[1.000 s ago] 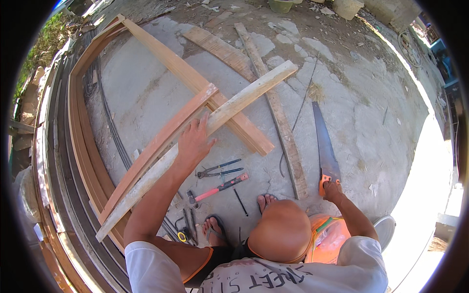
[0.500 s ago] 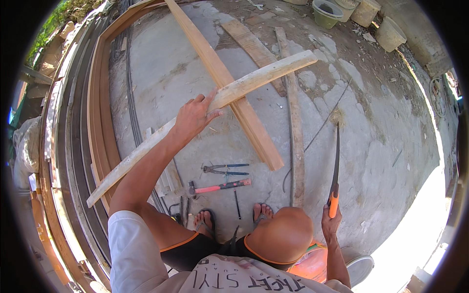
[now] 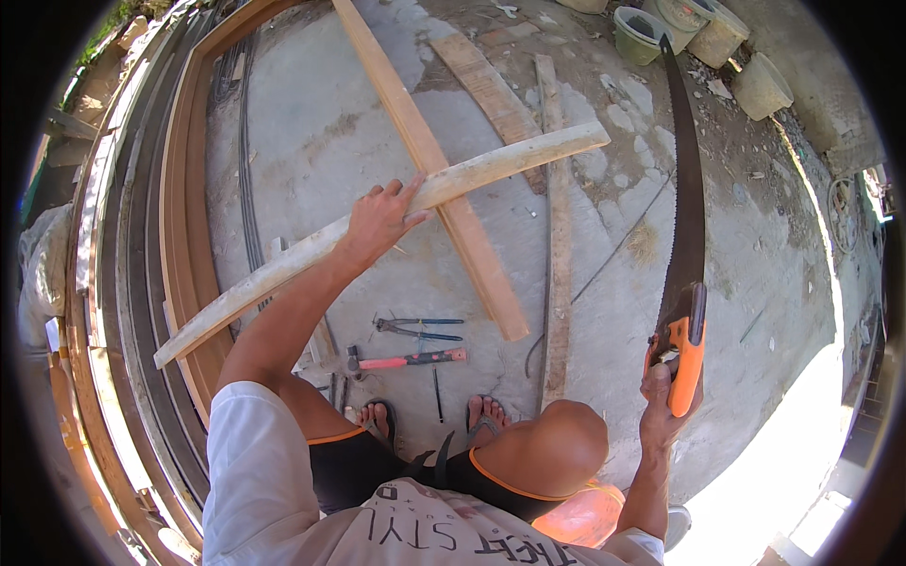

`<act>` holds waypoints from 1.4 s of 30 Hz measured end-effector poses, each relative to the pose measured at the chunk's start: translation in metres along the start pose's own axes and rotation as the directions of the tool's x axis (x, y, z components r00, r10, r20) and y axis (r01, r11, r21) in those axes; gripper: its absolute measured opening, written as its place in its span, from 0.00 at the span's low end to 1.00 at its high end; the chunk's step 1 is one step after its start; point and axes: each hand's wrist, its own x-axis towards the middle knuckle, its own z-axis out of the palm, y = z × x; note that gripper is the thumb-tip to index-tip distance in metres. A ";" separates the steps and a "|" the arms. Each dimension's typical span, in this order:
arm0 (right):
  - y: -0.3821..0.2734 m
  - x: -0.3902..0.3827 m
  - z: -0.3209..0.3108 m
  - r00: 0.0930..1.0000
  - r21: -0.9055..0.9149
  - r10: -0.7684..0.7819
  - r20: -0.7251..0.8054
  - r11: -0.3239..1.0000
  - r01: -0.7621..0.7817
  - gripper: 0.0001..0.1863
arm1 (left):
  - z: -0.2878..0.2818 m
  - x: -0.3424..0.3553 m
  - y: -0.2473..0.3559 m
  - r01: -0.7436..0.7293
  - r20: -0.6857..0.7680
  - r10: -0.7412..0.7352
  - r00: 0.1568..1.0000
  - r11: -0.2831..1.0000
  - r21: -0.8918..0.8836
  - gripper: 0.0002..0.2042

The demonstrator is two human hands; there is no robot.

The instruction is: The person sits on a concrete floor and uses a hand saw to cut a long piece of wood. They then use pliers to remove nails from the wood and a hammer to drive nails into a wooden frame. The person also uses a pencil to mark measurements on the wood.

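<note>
A long pale wooden plank [image 3: 519, 162] lies slantwise across a reddish-brown timber beam [image 3: 396, 104]. My left hand [image 3: 379, 219] is closed over the plank beside the crossing, its thumb along the near side. Out to the right, my right hand [image 3: 668, 415] grips a handsaw [image 3: 689, 198] by its orange handle. The dark blade points away from me, toothed edge to the left, apart from the plank. Between the beam and my feet are blue-handled pincers [image 3: 420, 328], a hammer [image 3: 408, 359] with a red and black handle, and a thin dark rod [image 3: 437, 394].
A narrow board [image 3: 557, 274] and a wider one [image 3: 486, 90] lie on the concrete floor. At left stand a brown wooden frame [image 3: 179, 217] and stacked long timbers [image 3: 113, 283]. Several buckets [image 3: 642, 36] line the far right. An orange container [image 3: 585, 517] sits beside my right knee.
My right hand has raised the handsaw and turned it, so its broad blade side now shows. My left hand stays on the plank, whose near end has shifted slightly.
</note>
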 end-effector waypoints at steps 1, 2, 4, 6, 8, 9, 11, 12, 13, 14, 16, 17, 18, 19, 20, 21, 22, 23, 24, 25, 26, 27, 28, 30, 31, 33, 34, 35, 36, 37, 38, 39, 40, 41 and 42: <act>-0.008 0.005 0.001 0.997 0.025 -0.070 0.029 0.997 0.069 0.27 | -0.004 0.001 0.002 0.032 0.041 -0.030 0.999 0.999 -0.040 0.37; -0.018 0.008 0.006 0.996 0.046 -0.067 0.057 0.997 0.065 0.33 | -0.004 0.004 0.005 0.037 0.040 -0.034 0.999 0.997 -0.065 0.36; -0.043 0.011 0.022 0.989 0.174 -0.005 0.145 0.985 -0.021 0.36 | -0.003 0.002 0.009 0.055 0.041 -0.051 0.998 0.992 -0.110 0.34; -0.043 0.005 0.042 0.978 0.191 0.039 0.203 0.978 -0.079 0.34 | -0.005 0.004 0.013 0.164 0.046 -0.159 0.986 0.971 -0.171 0.33; -0.045 0.000 0.060 0.957 0.228 0.083 0.279 0.962 -0.150 0.28 | -0.005 0.022 0.017 0.230 -0.018 -0.240 0.971 0.949 -0.217 0.34; -0.046 -0.002 0.069 0.942 0.232 0.102 0.319 0.956 -0.182 0.26 | 0.000 0.034 0.018 0.260 -0.081 -0.285 0.955 0.937 -0.233 0.35; -0.050 -0.003 0.081 0.910 0.193 0.147 0.387 0.952 -0.236 0.21 | 0.014 0.057 0.030 0.362 -0.099 -0.400 0.911 0.891 -0.273 0.36; -0.050 -0.002 0.085 0.911 0.178 0.123 0.394 0.962 -0.207 0.20 | 0.024 0.069 0.036 0.439 -0.059 -0.474 0.879 0.851 -0.289 0.35; -0.047 -0.003 0.087 0.912 0.161 0.106 0.397 0.970 -0.183 0.19 | 0.026 0.077 0.046 0.510 -0.012 -0.538 0.843 0.806 -0.300 0.35; -0.046 -0.002 0.089 0.912 0.145 0.089 0.401 0.977 -0.159 0.18 | 0.027 0.080 0.051 0.523 -0.020 -0.556 0.831 0.792 -0.315 0.32; -0.042 -0.002 0.087 0.914 0.102 0.072 0.399 0.987 -0.122 0.17 | 0.016 0.072 0.065 0.556 -0.016 -0.594 0.805 0.762 -0.332 0.27; -0.040 -0.001 0.085 0.905 0.078 0.102 0.413 0.986 -0.146 0.17 | 0.022 0.070 0.066 0.535 -0.032 -0.580 0.814 0.770 -0.347 0.27; -0.039 0.002 0.085 0.898 0.061 0.123 0.422 0.985 -0.164 0.17 | 0.023 0.071 0.063 0.509 -0.058 -0.563 0.824 0.782 -0.360 0.27; -0.036 0.003 0.084 0.896 0.065 0.130 0.424 0.983 -0.173 0.17 | 0.024 0.071 0.059 0.482 -0.085 -0.546 0.833 0.793 -0.372 0.27; -0.032 0.003 0.083 0.894 0.069 0.136 0.426 0.981 -0.182 0.17 | 0.026 0.071 0.056 0.475 -0.091 -0.535 0.840 0.806 -0.354 0.27; -0.028 0.004 0.083 0.894 0.073 0.144 0.424 0.979 -0.192 0.17 | 0.027 0.072 0.054 0.464 -0.096 -0.521 0.848 0.819 -0.337 0.28; -0.028 0.005 0.083 0.894 0.080 0.140 0.426 0.978 -0.192 0.18 | 0.028 0.071 0.053 0.454 -0.102 -0.506 0.857 0.832 -0.319 0.28; -0.029 0.006 0.084 0.893 0.087 0.137 0.428 0.978 -0.191 0.18 | 0.029 0.070 0.052 0.455 -0.091 -0.503 0.860 0.833 -0.314 0.28; -0.029 0.007 0.083 0.894 0.090 0.137 0.427 0.977 -0.192 0.18 | 0.026 0.070 0.054 0.452 -0.077 -0.497 0.864 0.835 -0.313 0.28; -0.028 0.006 0.084 0.897 0.094 0.134 0.422 0.977 -0.190 0.18 | 0.023 0.070 0.057 0.451 -0.063 -0.491 0.869 0.837 -0.311 0.28; -0.025 0.006 0.085 0.899 0.098 0.131 0.417 0.977 -0.187 0.18 | 0.020 0.070 0.059 0.450 -0.038 -0.485 0.874 0.835 -0.317 0.28; -0.023 0.005 0.087 0.902 0.106 0.123 0.414 0.978 -0.182 0.18 | 0.012 0.071 0.059 0.450 -0.019 -0.480 0.877 0.834 -0.321 0.29; -0.021 0.005 0.088 0.901 0.109 0.120 0.418 0.978 -0.180 0.18 | 0.009 0.071 0.059 0.449 0.001 -0.475 0.880 0.832 -0.325 0.29; -0.017 0.003 0.089 0.896 0.114 0.114 0.429 0.977 -0.178 0.18 | 0.011 0.071 0.058 0.440 -0.014 -0.470 0.882 0.836 -0.328 0.29; -0.016 0.003 0.089 0.891 0.106 0.110 0.440 0.979 -0.173 0.18 | 0.011 0.071 0.056 0.437 -0.021 -0.469 0.883 0.837 -0.328 0.30; -0.014 0.003 0.087 0.882 0.087 0.103 0.460 0.983 -0.160 0.19 | 0.013 0.070 0.056 0.436 -0.030 -0.469 0.883 0.841 -0.320 0.30; -0.015 0.003 0.087 0.880 0.088 0.104 0.464 0.983 -0.163 0.19 | 0.013 0.070 0.057 0.434 -0.035 -0.468 0.883 0.843 -0.317 0.30; -0.016 0.003 0.086 0.877 0.089 0.104 0.469 0.982 -0.165 0.19 | 0.014 0.071 0.058 0.439 -0.031 -0.471 0.882 0.842 -0.313 0.30; -0.016 0.003 0.085 0.875 0.091 0.105 0.472 0.982 -0.167 0.18 | 0.013 0.072 0.058 0.444 -0.027 -0.474 0.880 0.841 -0.308 0.30; -0.016 0.003 0.085 0.881 0.103 0.089 0.465 0.983 -0.153 0.18 | 0.012 0.072 0.058 0.448 -0.024 -0.477 0.879 0.841 -0.304 0.30; -0.016 0.003 0.086 0.886 0.116 0.072 0.458 0.983 -0.140 0.18 | 0.012 0.072 0.059 0.447 -0.024 -0.476 0.879 0.841 -0.305 0.29; -0.016 0.004 0.086 0.891 0.130 0.056 0.451 0.983 -0.127 0.18 | 0.011 0.072 0.058 0.446 -0.024 -0.475 0.880 0.842 -0.304 0.29; -0.016 0.004 0.086 0.889 0.130 0.058 0.455 0.983 -0.131 0.18 | 0.010 0.072 0.058 0.446 -0.024 -0.474 0.880 0.842 -0.303 0.29; -0.015 0.005 0.085 0.886 0.131 0.061 0.459 0.982 -0.135 0.18 | 0.010 0.072 0.058 0.445 -0.026 -0.474 0.880 0.843 -0.303 0.28; -0.016 0.005 0.084 0.884 0.130 0.064 0.464 0.982 -0.139 0.19 | 0.010 0.072 0.058 0.445 -0.026 -0.475 0.880 0.842 -0.305 0.28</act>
